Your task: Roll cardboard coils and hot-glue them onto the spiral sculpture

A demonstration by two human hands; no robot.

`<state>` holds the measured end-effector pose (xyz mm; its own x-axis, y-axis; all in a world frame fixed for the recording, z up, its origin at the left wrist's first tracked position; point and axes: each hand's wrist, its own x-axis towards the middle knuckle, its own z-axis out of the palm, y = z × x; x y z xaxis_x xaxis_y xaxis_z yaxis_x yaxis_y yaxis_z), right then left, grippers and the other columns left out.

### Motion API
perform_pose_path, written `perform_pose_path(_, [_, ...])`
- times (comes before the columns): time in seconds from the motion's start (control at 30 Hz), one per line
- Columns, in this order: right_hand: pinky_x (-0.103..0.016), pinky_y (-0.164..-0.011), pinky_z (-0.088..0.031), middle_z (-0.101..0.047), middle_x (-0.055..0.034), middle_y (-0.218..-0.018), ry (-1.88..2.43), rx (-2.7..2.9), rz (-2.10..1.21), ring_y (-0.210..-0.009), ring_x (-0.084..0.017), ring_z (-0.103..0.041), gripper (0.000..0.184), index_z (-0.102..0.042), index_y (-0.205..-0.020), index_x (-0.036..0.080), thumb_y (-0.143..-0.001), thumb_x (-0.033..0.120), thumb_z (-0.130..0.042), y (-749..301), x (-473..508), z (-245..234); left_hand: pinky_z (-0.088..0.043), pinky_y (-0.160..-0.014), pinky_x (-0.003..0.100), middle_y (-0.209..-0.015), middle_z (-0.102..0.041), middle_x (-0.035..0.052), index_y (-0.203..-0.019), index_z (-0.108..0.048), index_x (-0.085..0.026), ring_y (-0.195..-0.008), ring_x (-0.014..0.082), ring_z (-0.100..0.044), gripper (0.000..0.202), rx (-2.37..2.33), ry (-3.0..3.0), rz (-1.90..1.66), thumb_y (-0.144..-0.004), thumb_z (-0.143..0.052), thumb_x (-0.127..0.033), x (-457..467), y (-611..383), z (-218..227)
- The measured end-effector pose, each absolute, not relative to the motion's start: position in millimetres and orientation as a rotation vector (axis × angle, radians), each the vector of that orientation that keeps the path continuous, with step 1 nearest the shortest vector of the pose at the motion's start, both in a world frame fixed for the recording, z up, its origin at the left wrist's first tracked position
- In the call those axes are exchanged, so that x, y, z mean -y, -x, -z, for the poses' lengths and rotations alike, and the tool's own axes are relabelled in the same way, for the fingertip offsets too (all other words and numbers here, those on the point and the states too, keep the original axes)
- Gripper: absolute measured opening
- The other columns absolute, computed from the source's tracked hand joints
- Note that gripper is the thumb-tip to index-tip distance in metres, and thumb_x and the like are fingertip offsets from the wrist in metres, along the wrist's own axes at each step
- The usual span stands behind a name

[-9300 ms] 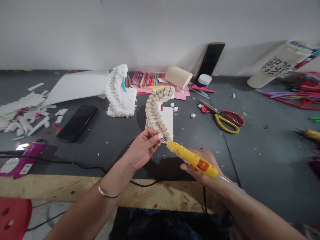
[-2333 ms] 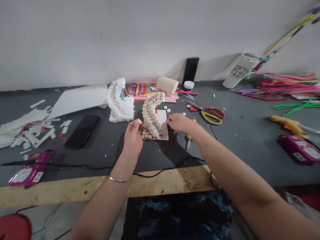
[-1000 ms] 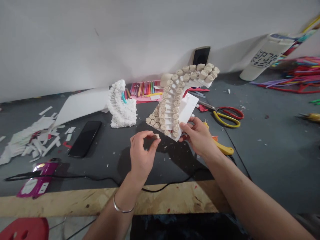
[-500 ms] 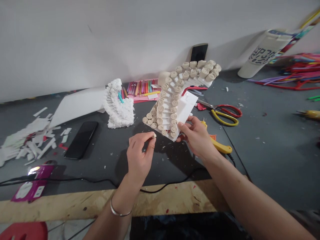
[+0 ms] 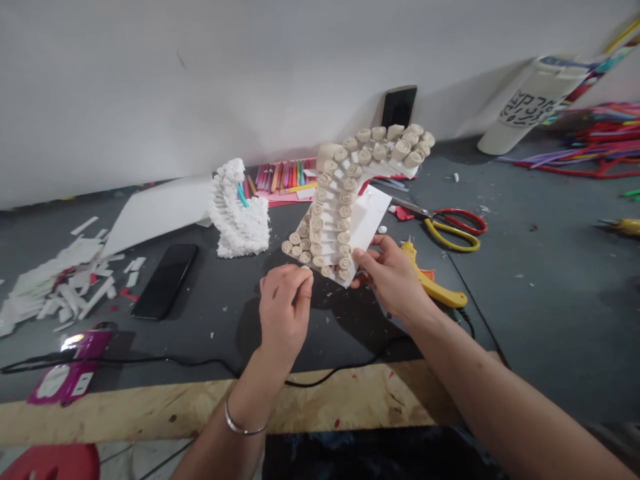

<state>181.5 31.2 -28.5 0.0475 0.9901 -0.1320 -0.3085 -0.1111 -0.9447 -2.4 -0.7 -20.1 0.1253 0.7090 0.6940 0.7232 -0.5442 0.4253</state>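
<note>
Just one coiled spiral model (image 5: 325, 220) in right hand (image 5: 393, 277)

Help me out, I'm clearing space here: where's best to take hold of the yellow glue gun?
Take the thick yellow body of the yellow glue gun near its rear end, coming from the near side, past the right hand. The black cord leaves that end, while the narrow nozzle end points away toward the scissors, so this grip probably stays clear of the tip.
</note>
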Motion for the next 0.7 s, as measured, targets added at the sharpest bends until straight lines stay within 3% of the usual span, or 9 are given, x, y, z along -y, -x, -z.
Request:
perform_pose_path(0.2, [-0.026, -0.045, -0.051, -0.063, 0.0061, -0.066, 1.098, 0.861, -1.394, -0.051, -0.013, -0.061, 0.043, -0.043, -0.094, 0.024, -0.073, 0.043, -0.075, -179.6, -30.9, 29.3, -0.047, -0.083, 0.032, -0.093, -0.064, 0.0053, -0.101, -0.057, -0.021, -0.091, 0.0169, -0.061, 0.017, 1.412, 2.270, 1.400, -0.087, -0.060, -0.011, -0.6, 1.6, 23.2])
perform_pose_path(0.4, [-0.025, -0.046, -0.052, -0.063, 0.0057, -0.067, 1.101, 0.861, -1.401, -0.052, -0.012, -0.061, 0.041, -0.044, -0.095, 0.023, -0.074, 0.041, -0.074, -179.3, -30.1, 30.4, -0.049, -0.082, 0.032, -0.088, -0.066, 0.0041, -0.107, -0.056, -0.019, -0.084, 0.0173, -0.064, 0.024, 1.579, 2.144, 1.440, -0.085, -0.065, -0.022, -0.2, -0.3, 26.0])
perform_pose_path(0.7, [-0.024, -0.044, -0.052, -0.063, 0.0060, -0.065, 1.086, 0.833, -1.427, -0.053, -0.012, -0.062, 0.045, -0.044, -0.093, 0.023, -0.070, 0.043, -0.077, -177.0, -29.5, 27.7, -0.045, -0.085, 0.034, -0.092, -0.070, 0.0058, -0.101, -0.060, -0.019, -0.090, 0.0181, -0.065, 0.017, 1.473, 2.204, 1.336, -0.086, -0.066, -0.020, -0.8, 1.3, 23.9])
